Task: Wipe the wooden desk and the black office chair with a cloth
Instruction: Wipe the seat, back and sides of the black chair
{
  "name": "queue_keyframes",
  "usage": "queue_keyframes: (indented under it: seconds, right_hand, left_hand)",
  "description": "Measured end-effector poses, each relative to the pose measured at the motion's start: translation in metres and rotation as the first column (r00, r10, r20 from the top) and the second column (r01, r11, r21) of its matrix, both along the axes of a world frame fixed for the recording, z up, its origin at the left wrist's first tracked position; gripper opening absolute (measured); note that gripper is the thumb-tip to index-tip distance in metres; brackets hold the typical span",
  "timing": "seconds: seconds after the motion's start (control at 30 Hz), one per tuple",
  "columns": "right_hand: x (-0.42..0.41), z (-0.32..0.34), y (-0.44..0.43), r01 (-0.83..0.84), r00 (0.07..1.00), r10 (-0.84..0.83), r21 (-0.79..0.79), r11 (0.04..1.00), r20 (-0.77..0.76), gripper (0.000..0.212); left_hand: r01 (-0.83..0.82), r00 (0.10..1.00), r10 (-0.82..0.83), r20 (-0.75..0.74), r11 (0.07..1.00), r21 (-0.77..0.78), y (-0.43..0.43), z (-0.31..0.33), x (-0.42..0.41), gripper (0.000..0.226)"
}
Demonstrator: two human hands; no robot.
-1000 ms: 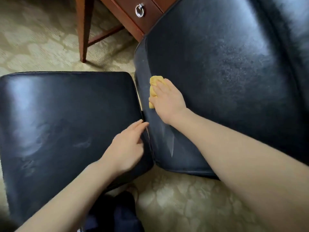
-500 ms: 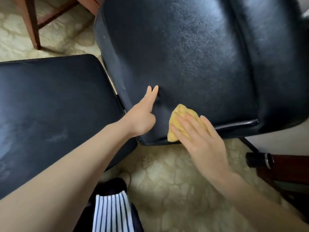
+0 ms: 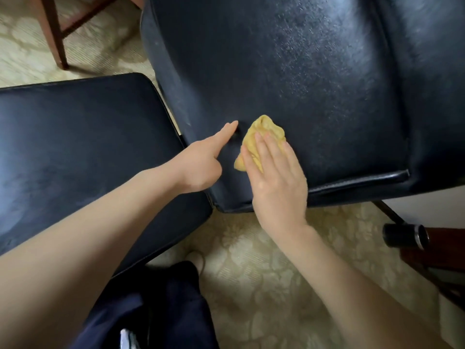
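Observation:
The black office chair shows its seat point(image 3: 75, 152) at the left and its big leather backrest point(image 3: 289, 84) filling the upper right. A crumpled yellow cloth point(image 3: 264, 133) lies against the lower part of the backrest. My right hand point(image 3: 274, 177) presses flat on the cloth with straight fingers. My left hand point(image 3: 201, 159) rests its extended fingers on the backrest just left of the cloth. Of the wooden desk only a brown leg point(image 3: 54, 31) is visible at the top left.
Patterned beige carpet point(image 3: 264, 273) covers the floor. A dark cylindrical part with a metal ring point(image 3: 402, 235) and brown wood point(image 3: 440, 250) sit at the right edge. My dark trouser leg point(image 3: 163, 311) and foot point(image 3: 197, 259) are at the bottom centre.
My right hand has slid the cloth up and slightly left on the backrest, off its bottom edge. My left hand stays pressed on the backrest beside it.

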State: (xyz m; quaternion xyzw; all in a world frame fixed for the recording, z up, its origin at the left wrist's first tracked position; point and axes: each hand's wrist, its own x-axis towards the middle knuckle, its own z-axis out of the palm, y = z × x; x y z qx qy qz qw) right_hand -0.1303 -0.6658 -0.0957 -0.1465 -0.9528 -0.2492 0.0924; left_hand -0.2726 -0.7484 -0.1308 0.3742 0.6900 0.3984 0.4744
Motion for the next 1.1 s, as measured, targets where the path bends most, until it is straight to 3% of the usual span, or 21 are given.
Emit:
queue_keyframes:
  seconds: [0.17, 0.3, 0.37, 0.43, 0.53, 0.63, 0.7, 0.87, 1.0, 1.1]
  right_hand:
    - [-0.006, -0.028, -0.001, -0.109, 0.952, 0.1, 0.016, 0.994, 0.289, 0.036]
    - [-0.006, -0.042, -0.01, -0.051, 0.919, 0.024, 0.058, 0.997, 0.394, 0.042]
    - [0.004, -0.054, -0.016, -0.154, 0.789, 0.088, 0.057, 0.986, 0.609, 0.05]
    - [0.02, -0.057, -0.02, -0.28, 0.68, 0.135, 0.085, 0.956, 0.721, 0.055]
    - [0.036, -0.04, -0.013, -0.283, 0.705, 0.18, 0.04, 0.958, 0.686, 0.045]
    - [0.053, -0.009, -0.001, -0.334, 0.789, 0.313, -0.058, 0.941, 0.529, 0.03]
    - [0.066, 0.013, 0.013, -0.364, 0.813, 0.366, -0.096, 0.927, 0.453, 0.032]
    - [0.076, 0.084, 0.041, -0.386, 0.783, 0.341, -0.024, 0.922, 0.52, 0.031]
    - [0.055, 0.126, 0.052, -0.353, 0.839, 0.294, 0.048, 0.934, 0.458, 0.034]
    - [0.028, 0.121, 0.049, -0.27, 0.875, 0.231, 0.033, 0.962, 0.425, 0.032]
  left_hand:
    - [0.075, 0.985, -0.076, -0.153, 0.997, -0.01, -0.001, -0.005, 0.001, 0.085]
    - [0.082, 0.971, -0.08, -0.225, 0.997, -0.003, -0.002, -0.004, 0.004, 0.082]
    - [0.071, 0.971, -0.07, -0.23, 0.997, -0.001, -0.003, -0.003, 0.007, 0.083]
    - [0.07, 0.973, -0.071, -0.221, 0.997, -0.01, -0.003, -0.003, 0.01, 0.086]
    - [0.065, 0.976, -0.069, -0.208, 0.998, -0.027, -0.003, -0.005, 0.014, 0.087]
    - [0.093, 0.975, -0.097, -0.2, 0.995, -0.029, -0.004, -0.004, 0.017, 0.089]
    - [0.103, 0.974, -0.11, -0.197, 0.994, -0.046, -0.003, -0.005, 0.018, 0.091]
    - [0.104, 0.979, -0.111, -0.172, 0.993, -0.05, -0.001, -0.002, 0.019, 0.091]
    - [0.073, 0.984, -0.079, -0.157, 0.996, -0.043, -0.002, 0.002, 0.016, 0.089]
    - [0.042, 0.987, -0.046, -0.153, 0.999, -0.034, -0.008, 0.003, 0.01, 0.088]
